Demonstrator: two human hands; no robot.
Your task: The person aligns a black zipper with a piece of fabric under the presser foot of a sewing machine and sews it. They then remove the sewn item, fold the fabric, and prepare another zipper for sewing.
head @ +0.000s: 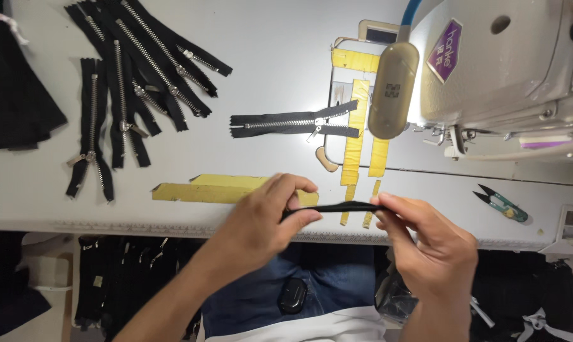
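My left hand (267,218) and my right hand (426,244) hold a narrow black strip (340,207) stretched flat between them above the table's front edge. Each hand pinches one end with thumb and fingers. Whether the strip is fabric or a zipper seen edge-on I cannot tell. A black zipper with silver teeth (296,123) lies on the white table (267,50) just beyond the hands, its right end at the sewing machine's needle area.
A white sewing machine (502,63) stands at the right. Several black zippers (134,76) lie spread at the back left, black fabric (14,82) at the far left. Yellow tape strips (356,139) mark the table. Green thread snips (503,204) lie at the right.
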